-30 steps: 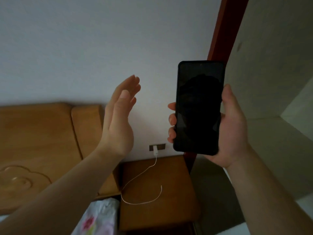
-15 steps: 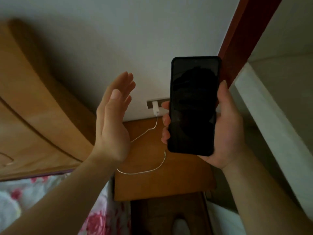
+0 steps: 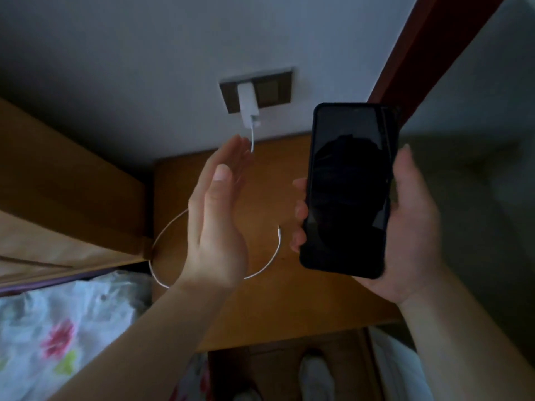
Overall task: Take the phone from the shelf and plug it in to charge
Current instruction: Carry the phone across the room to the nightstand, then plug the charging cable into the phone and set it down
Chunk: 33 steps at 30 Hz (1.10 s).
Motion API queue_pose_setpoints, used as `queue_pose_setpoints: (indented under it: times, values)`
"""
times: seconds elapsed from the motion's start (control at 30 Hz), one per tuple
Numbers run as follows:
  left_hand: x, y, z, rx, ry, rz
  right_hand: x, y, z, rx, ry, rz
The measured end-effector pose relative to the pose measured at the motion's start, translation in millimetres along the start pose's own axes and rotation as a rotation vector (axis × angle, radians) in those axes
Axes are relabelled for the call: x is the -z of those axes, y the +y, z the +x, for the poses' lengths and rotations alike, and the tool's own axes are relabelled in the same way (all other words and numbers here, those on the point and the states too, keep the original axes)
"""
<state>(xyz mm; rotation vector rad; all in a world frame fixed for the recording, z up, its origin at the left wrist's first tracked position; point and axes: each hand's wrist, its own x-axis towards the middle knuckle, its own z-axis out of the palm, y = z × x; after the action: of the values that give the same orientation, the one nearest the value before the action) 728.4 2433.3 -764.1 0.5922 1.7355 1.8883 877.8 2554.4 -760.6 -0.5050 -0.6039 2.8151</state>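
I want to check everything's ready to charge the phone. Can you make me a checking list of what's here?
Surface: wooden bedside table, top mostly bare.
Job's things: phone, screen dark, not plugged in; white charger sits in the wall socket.
Clutter: nothing seen.
Hands: right hand grips the phone; left hand open, flat, empty.
Cables: white cable loops across the table, free plug end lying loose.
Surroundings: floral bedding, wooden headboard, white wall.

Black phone (image 3: 350, 189) upright, screen dark
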Motion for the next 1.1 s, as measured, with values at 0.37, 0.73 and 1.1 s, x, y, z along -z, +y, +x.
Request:
queue_pose_setpoints:
  times: [0.37, 0.73, 1.1]
  values:
    - [14.1, -65.2, -5.7, 0.035, -0.026, 0.087, 44.5, 33.3, 21.4, -0.011, 0.147, -0.006]
    - [10.3, -110.1, 8.2, 0.403, -0.244, 0.808, 49.7, 37.2, 25.1, -0.069, 0.068, 0.069]
    - [1.9, -103.2, -0.1, 0.436, -0.261, 1.094, 59.6, 39.6, 21.6, -0.061, 0.096, 0.079]
